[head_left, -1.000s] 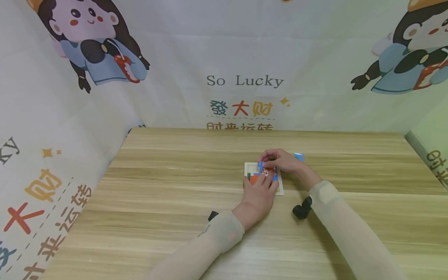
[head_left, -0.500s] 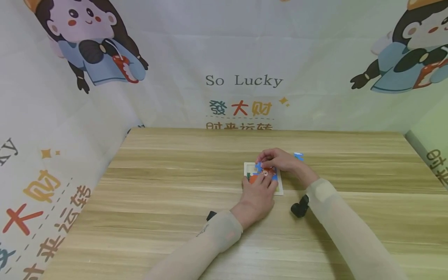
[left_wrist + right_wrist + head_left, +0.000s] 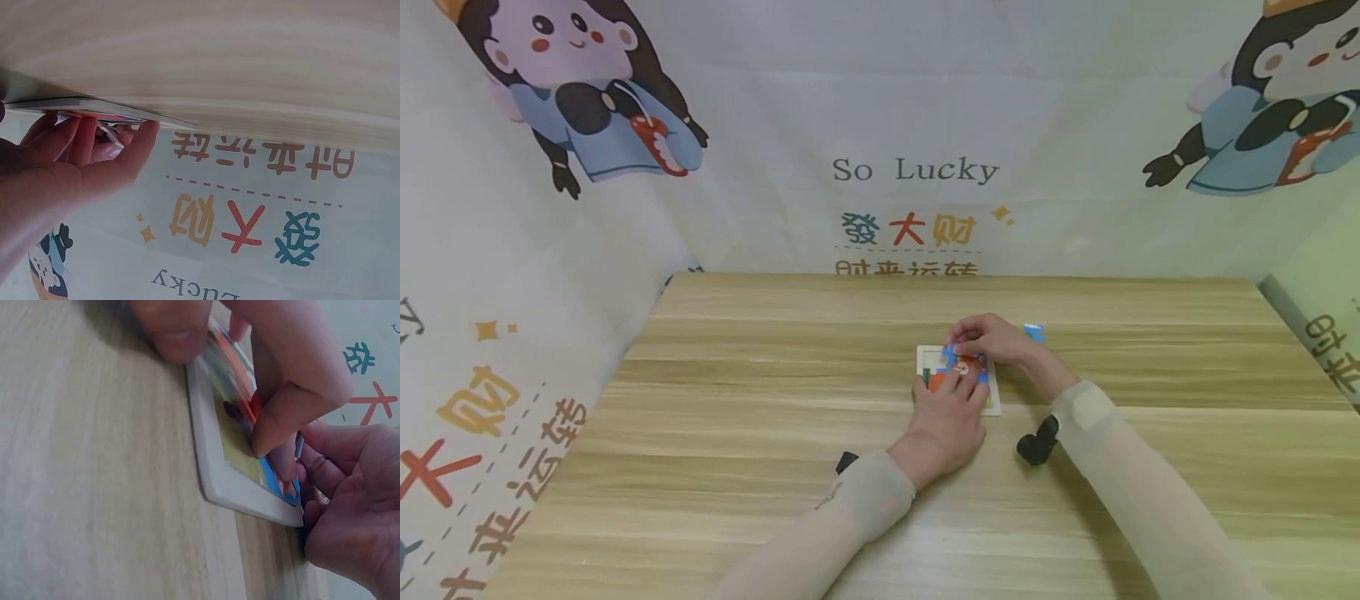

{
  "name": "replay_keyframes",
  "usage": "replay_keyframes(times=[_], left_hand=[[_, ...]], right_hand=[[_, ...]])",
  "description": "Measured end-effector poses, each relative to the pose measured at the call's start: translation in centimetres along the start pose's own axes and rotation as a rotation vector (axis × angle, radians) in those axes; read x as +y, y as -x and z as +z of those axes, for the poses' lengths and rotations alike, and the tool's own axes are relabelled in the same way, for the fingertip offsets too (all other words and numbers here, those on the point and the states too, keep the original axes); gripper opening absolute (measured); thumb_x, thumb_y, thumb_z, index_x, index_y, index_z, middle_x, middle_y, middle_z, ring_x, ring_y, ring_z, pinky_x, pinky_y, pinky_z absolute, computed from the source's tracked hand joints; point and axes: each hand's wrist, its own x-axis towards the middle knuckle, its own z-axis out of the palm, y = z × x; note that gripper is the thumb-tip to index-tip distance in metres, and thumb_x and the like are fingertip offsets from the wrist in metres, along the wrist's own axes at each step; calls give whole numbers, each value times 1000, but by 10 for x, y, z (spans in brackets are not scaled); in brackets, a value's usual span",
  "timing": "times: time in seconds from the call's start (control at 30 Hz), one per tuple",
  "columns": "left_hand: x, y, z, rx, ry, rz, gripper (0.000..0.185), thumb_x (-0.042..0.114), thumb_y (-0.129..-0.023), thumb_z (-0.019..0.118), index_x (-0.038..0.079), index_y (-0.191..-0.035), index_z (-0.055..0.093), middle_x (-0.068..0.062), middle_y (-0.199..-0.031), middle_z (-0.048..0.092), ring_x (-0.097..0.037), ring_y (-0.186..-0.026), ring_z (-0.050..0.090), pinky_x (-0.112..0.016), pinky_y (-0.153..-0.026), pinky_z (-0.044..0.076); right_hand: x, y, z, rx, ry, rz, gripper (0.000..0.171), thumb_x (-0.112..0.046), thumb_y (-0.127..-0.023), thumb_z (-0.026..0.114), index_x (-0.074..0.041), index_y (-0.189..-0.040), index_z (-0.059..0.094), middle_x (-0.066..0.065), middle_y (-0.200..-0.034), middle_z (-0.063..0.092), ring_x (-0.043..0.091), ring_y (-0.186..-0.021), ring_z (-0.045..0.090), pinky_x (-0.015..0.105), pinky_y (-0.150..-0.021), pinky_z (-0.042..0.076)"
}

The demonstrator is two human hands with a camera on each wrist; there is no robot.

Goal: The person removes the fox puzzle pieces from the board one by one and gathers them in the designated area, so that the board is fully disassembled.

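A small picture puzzle in a white frame (image 3: 996,403) lies on the table in the head view, its orange, blue and brown picture partly covered by fingers. My left hand (image 3: 946,423) rests on it with spread fingers, the fingertips pressing on the picture and the thumb at the frame's left side. At the frame's top, my right hand (image 3: 994,338) pinches a blue puzzle piece (image 3: 950,352) between thumb and fingers, tilted over a bare upper part of the board. In the right wrist view the left fingers (image 3: 275,428) bend down onto the picture, hiding much of it.
Another blue-and-white puzzle piece (image 3: 1034,332) lies on the wooden table (image 3: 775,375), just behind the right wrist. Black wrist-worn devices (image 3: 1037,442) stick out beside both sleeves. A printed cloth (image 3: 917,108) hangs behind the table.
The right hand has shifted the pinched blue piece slightly left against the frame, then held it near there. The left hand stays on the puzzle. The whole head view has drifted a little.
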Motion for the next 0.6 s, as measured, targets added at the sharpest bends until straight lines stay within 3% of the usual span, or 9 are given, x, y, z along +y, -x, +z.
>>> replay_keyframes(times=[0.33,0.5,0.6], left_hand=[[-2,2,-1,-12,0,-2,53,44,-100,47,22,-148,38,6,-162,31,-17,-143,32,-61,-100,42],[-2,3,-1,4,6,-2,52,43,-99,47,21,-146,40,6,-162,32,-18,-141,33,-61,-99,42],[-3,3,-2,1,11,-7,52,43,-99,46,21,-146,39,7,-162,32,-18,-142,33,-61,-100,42]], right_hand=[[-4,-3,0,-79,70,-3,18,-8,-95,65,3,-109,68,-3,-88,67,10,-79,56,20,-67,46],[-3,-6,1,-48,66,32,16,-8,-94,65,2,-106,68,-3,-85,66,10,-76,55,20,-63,45],[-5,-8,3,7,4,42,21,-9,-96,63,4,-112,65,-3,-89,67,8,-79,57,20,-70,48]])
